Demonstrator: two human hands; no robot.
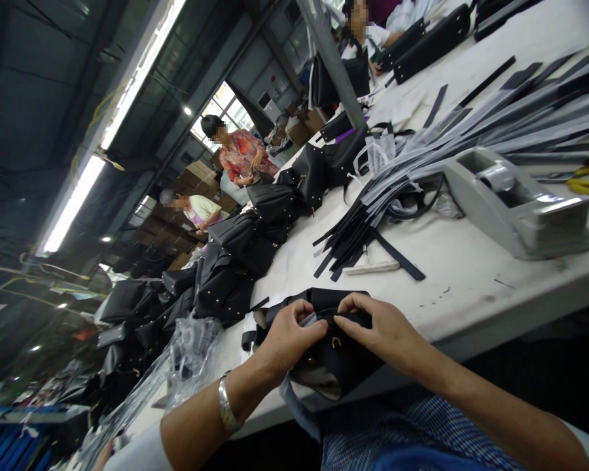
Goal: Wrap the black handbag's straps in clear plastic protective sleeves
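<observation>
A black handbag (pixel 346 360) with a small gold D-shaped ring lies at the table's near edge, its pale lining showing at the lower side. My left hand (pixel 294 333) pinches the bag's upper edge, with a bit of greyish material beside the thumb. Close by, my right hand (pixel 380 327) grips the same edge between thumb and fingers. The two thumbs almost meet above the gold ring. What lies under my fingertips is partly hidden.
A grey tape dispenser (pixel 515 209) stands on the white table (pixel 466 288) at right. Black straps (pixel 373 203) in pale wrapping spread behind the bag. Several black bags (pixel 226 275) line the far left side, near clear plastic (pixel 191 360). Co-workers (pixel 243 154) work beyond.
</observation>
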